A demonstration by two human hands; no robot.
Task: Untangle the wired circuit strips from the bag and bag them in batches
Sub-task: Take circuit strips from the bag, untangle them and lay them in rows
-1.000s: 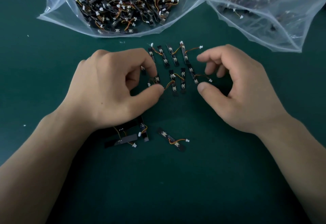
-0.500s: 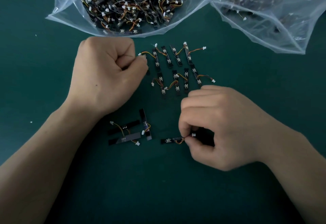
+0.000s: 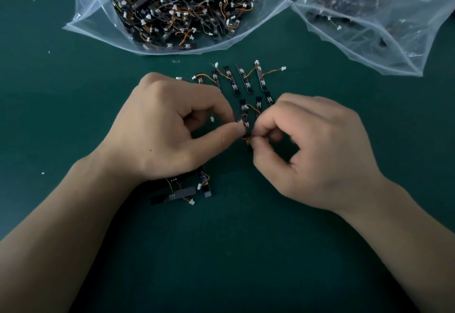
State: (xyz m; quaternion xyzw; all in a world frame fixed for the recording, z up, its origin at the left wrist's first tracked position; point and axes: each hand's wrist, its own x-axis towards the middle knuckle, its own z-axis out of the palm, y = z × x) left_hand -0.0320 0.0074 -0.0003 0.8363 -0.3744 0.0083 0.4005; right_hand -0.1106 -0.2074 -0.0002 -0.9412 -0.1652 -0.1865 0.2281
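Mid-frame, my curled left hand (image 3: 167,130) and right hand (image 3: 315,150) pinch one circuit strip (image 3: 246,124), apparently aligning it with the row (image 3: 247,83).

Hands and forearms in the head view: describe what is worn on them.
Nothing is worn. The left hand and right hand are bare: no gloves, rings or watch. The left forearm and right forearm are bare too, no sleeve showing up to the frame's edge.
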